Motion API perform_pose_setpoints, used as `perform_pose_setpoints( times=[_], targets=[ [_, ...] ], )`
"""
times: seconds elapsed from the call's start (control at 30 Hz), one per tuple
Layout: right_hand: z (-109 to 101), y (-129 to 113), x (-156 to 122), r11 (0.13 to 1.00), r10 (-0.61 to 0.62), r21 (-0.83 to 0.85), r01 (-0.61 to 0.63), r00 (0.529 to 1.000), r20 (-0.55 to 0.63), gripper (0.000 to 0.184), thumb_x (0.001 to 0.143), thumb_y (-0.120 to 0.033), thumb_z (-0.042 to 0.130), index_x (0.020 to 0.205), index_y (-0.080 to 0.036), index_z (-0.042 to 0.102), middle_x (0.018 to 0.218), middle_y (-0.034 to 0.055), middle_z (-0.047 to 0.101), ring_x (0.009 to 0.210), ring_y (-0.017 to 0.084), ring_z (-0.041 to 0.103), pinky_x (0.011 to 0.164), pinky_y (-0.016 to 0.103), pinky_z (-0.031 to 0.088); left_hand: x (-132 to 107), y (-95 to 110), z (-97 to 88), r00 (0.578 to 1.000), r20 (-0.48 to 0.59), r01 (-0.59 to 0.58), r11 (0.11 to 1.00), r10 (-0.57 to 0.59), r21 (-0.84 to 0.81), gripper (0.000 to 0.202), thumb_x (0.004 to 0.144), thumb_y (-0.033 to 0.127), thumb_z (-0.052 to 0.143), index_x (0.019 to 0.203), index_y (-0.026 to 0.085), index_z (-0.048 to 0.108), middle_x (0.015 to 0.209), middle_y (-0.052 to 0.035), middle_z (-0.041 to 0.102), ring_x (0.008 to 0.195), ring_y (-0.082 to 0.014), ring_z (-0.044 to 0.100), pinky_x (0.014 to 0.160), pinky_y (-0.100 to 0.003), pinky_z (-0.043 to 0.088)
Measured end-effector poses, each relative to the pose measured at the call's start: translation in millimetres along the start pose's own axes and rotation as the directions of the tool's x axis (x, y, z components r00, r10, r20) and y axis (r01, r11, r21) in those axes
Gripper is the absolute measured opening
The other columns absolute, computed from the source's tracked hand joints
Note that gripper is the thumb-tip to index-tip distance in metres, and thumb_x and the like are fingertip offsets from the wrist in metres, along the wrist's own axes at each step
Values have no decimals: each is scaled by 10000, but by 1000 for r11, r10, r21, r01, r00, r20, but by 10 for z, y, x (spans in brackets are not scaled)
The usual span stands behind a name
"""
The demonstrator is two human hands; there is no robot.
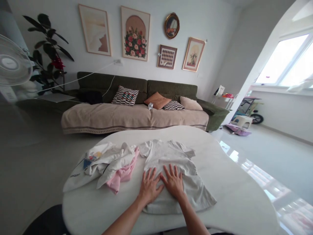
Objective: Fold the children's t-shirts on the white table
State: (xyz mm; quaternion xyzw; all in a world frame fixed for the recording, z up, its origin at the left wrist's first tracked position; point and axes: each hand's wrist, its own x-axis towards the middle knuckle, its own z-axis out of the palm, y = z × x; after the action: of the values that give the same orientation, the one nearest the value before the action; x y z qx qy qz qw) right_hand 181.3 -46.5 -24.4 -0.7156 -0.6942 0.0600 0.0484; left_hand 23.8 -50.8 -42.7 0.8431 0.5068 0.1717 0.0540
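A light grey-white T-shirt point(168, 151) lies spread on the white table, its neck end away from me and its hem toward me. Wrinkles run across its middle and its lower right side. My left hand point(149, 186) rests flat on the shirt's left middle, fingers spread. Close beside it, my right hand point(174, 181) is also laid flat on the cloth, fingers apart and pointing away from me. The two hands nearly touch at the thumbs and index fingers. Neither one grips the fabric.
Left of the shirt is a heap of white clothes point(107, 160) with a pink garment point(124, 173) among them. The white table point(234, 189) has a curved edge. Behind it stands a green sofa point(171, 86) with a beige cover and cushions. A fan point(12, 63) is at far left.
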Motion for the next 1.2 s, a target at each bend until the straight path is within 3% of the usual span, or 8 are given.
perform_pose_setpoints(
  times=[0.2,0.37,0.47,0.57,0.8,0.93,1.1,1.2],
  targets=[
    [-98,73,-180,1000,24,-11,-24,999,-42,607,825,-607,217,1367,-340,158,1473,23,57,1335,261,7,1012,552,118,-52,-31,-189,995,89,-54,998,52,23,589,808,598,337,1336,344,284,1444,-46,220,1314,-304,151,1029,-528,157],
    [-7,556,-495,970,235,-38,-240,966,-107,567,860,-529,176,1378,-298,150,1473,11,61,1337,233,-19,1016,528,162,97,-136,-312,999,6,-49,996,49,71,563,837,503,368,1354,312,254,1460,-51,159,1322,-310,104,1024,-512,185],
    [39,880,-648,931,356,-47,-361,930,-92,548,871,-495,155,1379,-288,154,1469,2,99,1339,227,4,1012,521,185,309,-181,-274,1000,19,-3,998,1,65,533,846,464,364,1339,271,312,1448,-66,205,1313,-314,145,1022,-491,206],
    [96,1051,-737,937,342,-45,-345,937,-67,544,867,-495,154,1377,-307,133,1466,-38,102,1340,210,14,1021,495,193,435,-201,-158,997,80,16,999,-19,40,513,838,475,368,1314,282,361,1424,-63,273,1300,-317,192,1013,-496,216],
    [155,1166,-830,942,326,-53,-331,941,-88,562,852,-505,204,1376,-309,152,1463,-45,113,1338,225,13,1028,491,191,240,-228,-57,995,77,58,998,-59,23,567,816,539,376,1328,300,325,1434,-68,246,1313,-320,140,1025,-514,156],
    [2,727,-826,940,317,-68,-334,930,-184,552,842,-420,315,1348,-200,301,1440,75,207,1329,294,47,1012,559,160,222,-249,-126,992,117,55,996,-47,-64,658,760,593,436,1333,291,316,1415,-87,288,1302,-335,175,1008,-520,205],
    [113,-496,-935,971,-158,158,180,977,-141,550,834,-440,376,1309,-163,382,1397,96,301,1301,235,228,1012,391,301,480,-475,-188,993,17,120,985,-119,-123,519,873,410,308,1315,140,342,1336,-122,409,1255,-197,329,1024,-348,277],
    [323,-908,-1016,934,-253,234,268,963,-93,663,782,-473,468,1360,-223,264,1424,67,212,1303,278,189,1018,457,280,514,-773,-233,987,-14,161,983,-163,-90,473,876,344,307,1268,94,394,1327,-141,414,1264,-191,314,1040,-329,253]
  ],
)
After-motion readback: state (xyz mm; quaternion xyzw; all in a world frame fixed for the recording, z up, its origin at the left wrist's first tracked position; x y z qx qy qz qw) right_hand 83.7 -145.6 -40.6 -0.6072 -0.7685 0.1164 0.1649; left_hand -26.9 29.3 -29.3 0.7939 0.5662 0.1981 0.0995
